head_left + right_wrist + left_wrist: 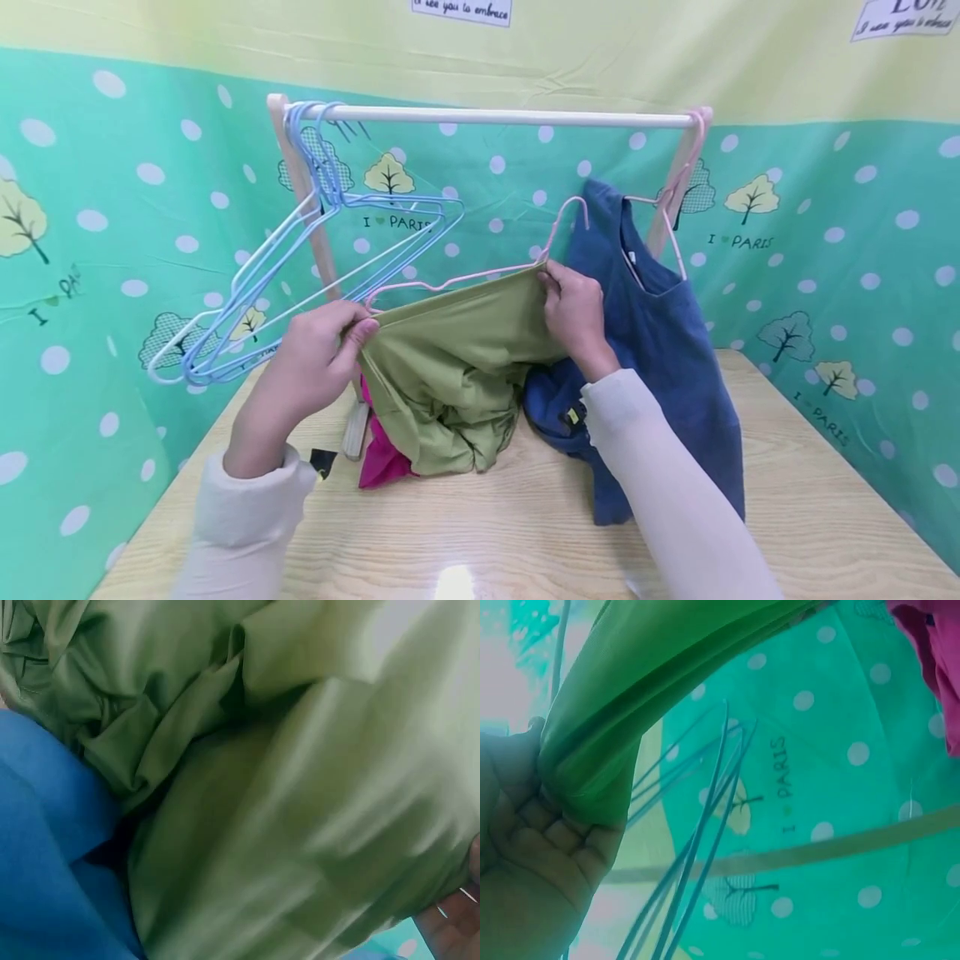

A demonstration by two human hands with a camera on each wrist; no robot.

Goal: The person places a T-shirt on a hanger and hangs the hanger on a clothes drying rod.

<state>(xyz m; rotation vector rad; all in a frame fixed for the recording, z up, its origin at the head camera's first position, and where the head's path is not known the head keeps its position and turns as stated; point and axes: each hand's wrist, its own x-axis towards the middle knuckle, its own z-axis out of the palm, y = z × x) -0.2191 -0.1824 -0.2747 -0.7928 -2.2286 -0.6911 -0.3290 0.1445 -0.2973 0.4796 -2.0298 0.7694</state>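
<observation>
The fingers of the left hand pinch one top corner of a soft, olive green cloth garment. The fingers of the right hand pinch its top edge at the other end. So the green garment is stretched between the two sets of fingers, and it sags in big folds below them. A thin pink hanger runs along the top edge, with its hook sticking up just beside the right fingers. I cannot tell if the fingers touch the hanger too.

Thin light blue hangers hang in a bunch above the left fingers, on a round white bar. A sleeveless dark blue cloth top hangs beside the right fingers. Below the left fingers, a bright pink cloth peeks out by the green one, above the pale wooden surface.
</observation>
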